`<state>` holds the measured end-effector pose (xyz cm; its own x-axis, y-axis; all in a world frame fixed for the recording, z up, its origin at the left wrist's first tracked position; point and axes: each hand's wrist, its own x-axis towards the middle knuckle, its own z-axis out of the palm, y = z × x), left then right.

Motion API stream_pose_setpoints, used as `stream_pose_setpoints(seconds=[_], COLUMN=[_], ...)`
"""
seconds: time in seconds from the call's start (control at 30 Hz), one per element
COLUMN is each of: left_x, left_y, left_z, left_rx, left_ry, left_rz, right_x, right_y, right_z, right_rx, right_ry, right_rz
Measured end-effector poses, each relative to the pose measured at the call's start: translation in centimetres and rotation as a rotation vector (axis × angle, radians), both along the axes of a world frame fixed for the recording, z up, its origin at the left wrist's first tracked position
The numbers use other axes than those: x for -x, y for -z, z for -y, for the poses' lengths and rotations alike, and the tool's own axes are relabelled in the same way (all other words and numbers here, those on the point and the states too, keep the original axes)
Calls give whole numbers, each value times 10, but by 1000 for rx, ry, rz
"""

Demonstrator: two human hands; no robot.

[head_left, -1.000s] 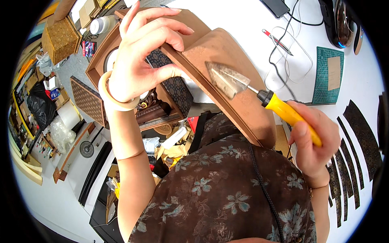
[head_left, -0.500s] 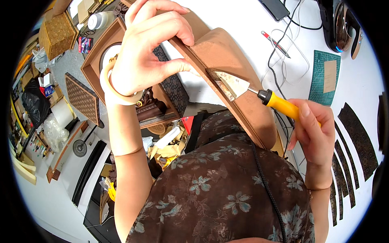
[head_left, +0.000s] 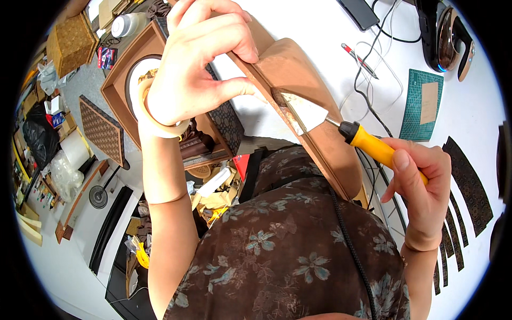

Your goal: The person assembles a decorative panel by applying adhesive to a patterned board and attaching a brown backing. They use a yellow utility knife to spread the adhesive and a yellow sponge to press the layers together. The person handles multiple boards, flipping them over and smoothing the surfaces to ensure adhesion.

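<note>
My left hand (head_left: 210, 58) grips the upper edge of a brown, leather-like curved piece (head_left: 314, 80), thumb on the near side and fingers over the far side. The piece tilts across my lap, its long edge running down to the right. My right hand (head_left: 421, 181) is closed round the yellow handle of a scraper (head_left: 373, 146). Its wide flat metal blade, with brown stains, rests against the inner side of the piece near the long edge. Part of the blade's tip is hidden in the fold there.
Left of my left arm stands an open brown box (head_left: 120, 90) with a round opening and a patterned panel (head_left: 104, 130). On the white table lie a red pen (head_left: 358, 60), cables, a green cutting mat (head_left: 421, 106) and dark patterned strips (head_left: 469, 184). Scraps fill a bin (head_left: 216, 192) below.
My right hand and the scraper handle have shifted slightly down and right, while the blade stays against the piece. My left hand keeps its hold. The background has shifted a little left.
</note>
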<state>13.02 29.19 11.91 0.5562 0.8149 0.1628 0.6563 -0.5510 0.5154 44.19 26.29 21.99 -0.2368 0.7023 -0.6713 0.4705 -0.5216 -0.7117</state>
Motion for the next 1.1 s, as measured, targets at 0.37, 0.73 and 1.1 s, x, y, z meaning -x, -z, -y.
stream_pose_setpoints(seconds=[0.37,0.73,1.1], left_x=[2,2,3], left_y=[2,3,3], left_z=[3,3,5], left_rx=[15,15,-7], left_ry=[-11,-6,-5], left_rz=[18,12,8], right_x=[3,-3,-7], right_y=[3,7,8], right_z=[-1,12,13], right_rx=[-35,-69,-93], right_ry=[-70,-68,-90], right_rz=[-42,-14,-46])
